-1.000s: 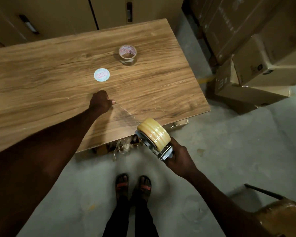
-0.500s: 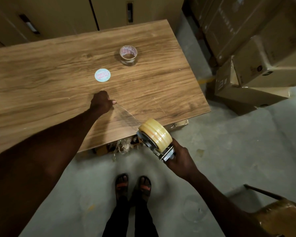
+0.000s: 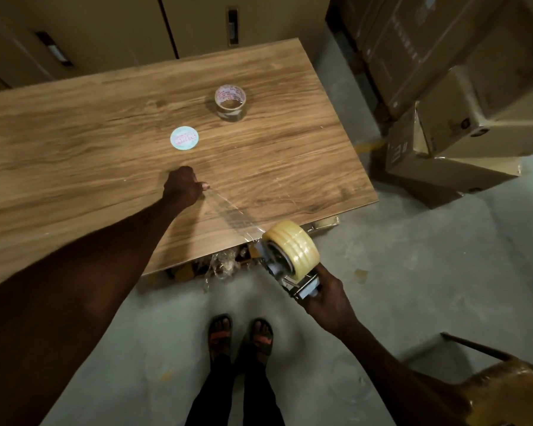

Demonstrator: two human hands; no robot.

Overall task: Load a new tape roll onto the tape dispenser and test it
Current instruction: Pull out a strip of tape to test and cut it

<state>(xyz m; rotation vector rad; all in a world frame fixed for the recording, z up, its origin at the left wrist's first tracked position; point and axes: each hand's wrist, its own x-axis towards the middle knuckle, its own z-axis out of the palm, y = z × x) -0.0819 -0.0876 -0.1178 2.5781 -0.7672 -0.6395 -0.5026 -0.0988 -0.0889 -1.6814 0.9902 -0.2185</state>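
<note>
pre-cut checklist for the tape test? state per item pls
1. Yellowish tape roll seated on the metal tape dispenser: ok.
2. Right hand gripping the dispenser handle: ok.
3. Left hand pinning the tape end on the wooden table: ok.
4. Clear tape strip stretched between left hand and dispenser: ok, looks taut.
5. Strip stuck flat to the table: cannot tell.
6. Path clear: ok; the used tape core and round blue label lie farther back.
</note>
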